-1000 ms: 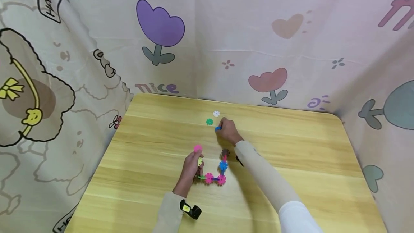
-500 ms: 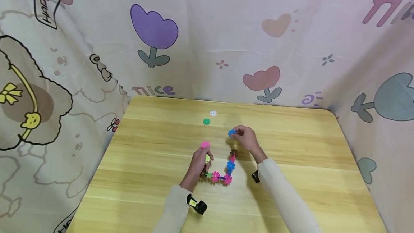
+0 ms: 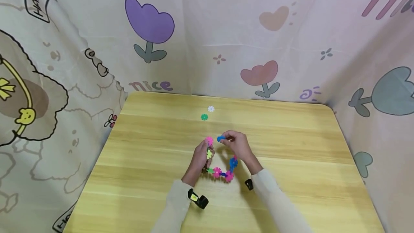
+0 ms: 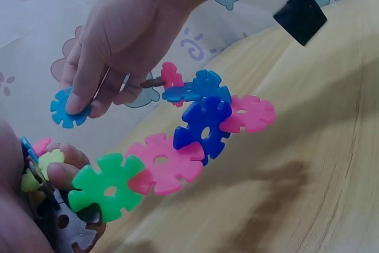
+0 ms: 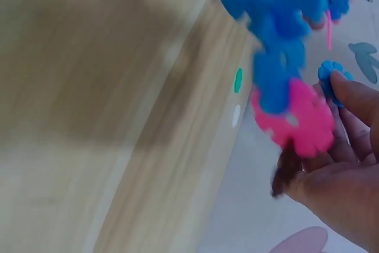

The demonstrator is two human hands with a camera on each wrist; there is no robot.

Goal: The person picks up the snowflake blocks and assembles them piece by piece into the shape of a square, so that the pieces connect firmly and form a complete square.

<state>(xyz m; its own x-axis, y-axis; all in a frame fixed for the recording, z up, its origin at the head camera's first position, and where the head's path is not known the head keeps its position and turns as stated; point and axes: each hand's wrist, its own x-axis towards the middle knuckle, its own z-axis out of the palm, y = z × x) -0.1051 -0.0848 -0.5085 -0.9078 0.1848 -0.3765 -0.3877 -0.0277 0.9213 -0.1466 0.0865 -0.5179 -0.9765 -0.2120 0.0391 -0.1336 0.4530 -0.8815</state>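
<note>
My left hand holds one end of a chain of interlocking plastic flower discs. A pink disc tops that end, above a pale yellow disc. Green, pink and blue discs bend round to the right. Between thumb and fingers, my right hand pinches a loose blue flower disc, a short gap from the top pink disc. The chain's far end, a brown disc, lies close to my right palm; whether they touch I cannot tell. My left fingers hide part of the chain.
A green disc and a white disc lie flat toward the back of the wooden table. A printed cloth hangs behind the table and along its sides.
The right hand has brought the blue disc from near the loose green disc, first rightward, then back left toward the chain's pink end. The left hand keeps its hold, shifted slightly right.
</note>
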